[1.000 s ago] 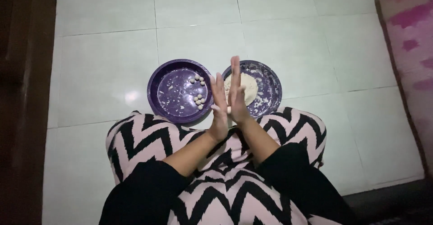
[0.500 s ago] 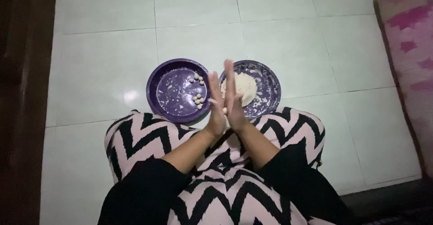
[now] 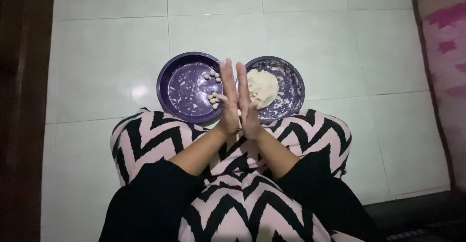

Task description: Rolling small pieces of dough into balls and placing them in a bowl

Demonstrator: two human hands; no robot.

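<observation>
Pressing palm to palm, the left hand [image 3: 228, 103] and right hand [image 3: 248, 107] now stand level, where a second ago the right rode higher: rolling continues. A small dough piece [image 3: 239, 113] just shows between them. Behind sit a purple dish [image 3: 167, 84] of dough balls [image 3: 213, 100] and a second purple dish [image 3: 297, 84] with a dough lump [image 3: 262, 87]. No packages or labels visible.

The 2 purple bowls, the left bowl [image 3: 189, 87] and the right bowl [image 3: 275, 89], sit side by side just past the knees [image 3: 145, 140], rims nearly touching. Bare tiled floor [image 3: 97, 62] lies open beyond and left. A pink cushion [image 3: 444, 52] bounds the right; dark furniture [image 3: 22, 101] the left.
</observation>
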